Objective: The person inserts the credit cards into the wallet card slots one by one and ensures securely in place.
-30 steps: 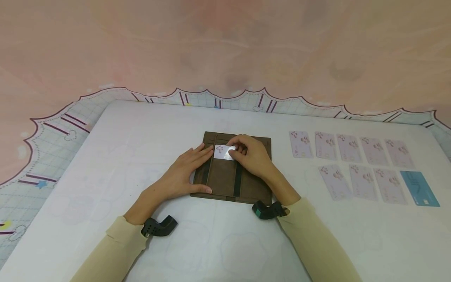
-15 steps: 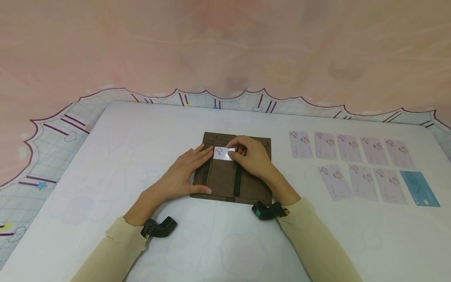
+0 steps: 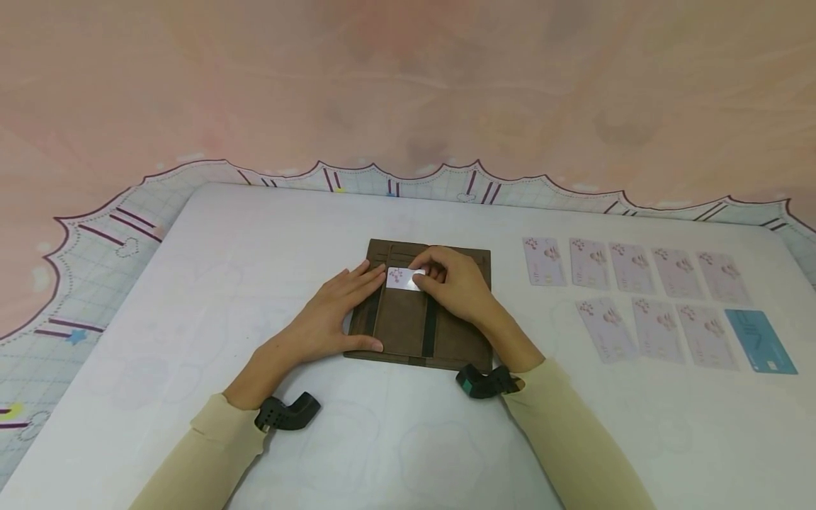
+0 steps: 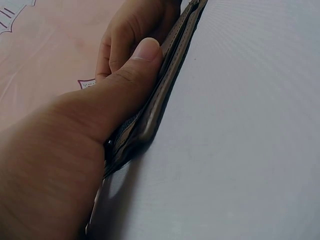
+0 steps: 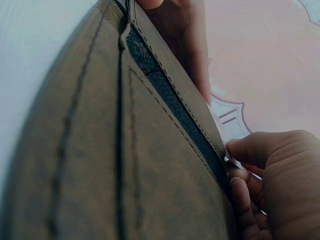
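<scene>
Lying flat mid-table, the brown wallet (image 3: 421, 304) holds a pale card (image 3: 403, 278) with its long axis left-to-right, pinched by the right hand (image 3: 455, 283); the left hand (image 3: 331, 312) presses the wallet's left edge with straight fingers.

An open wallet (image 3: 421, 304) lies flat at the middle of the surface (image 3: 268, 234). The left hand (image 3: 325, 315) rests on its left part, the right hand (image 3: 455, 283) on its right part, and a card (image 3: 401, 278) sits between them on the wallet's far half. Well to the right, loose cards (image 3: 637, 268) lie in two rows, five behind, four in front (image 3: 656, 329).
</scene>
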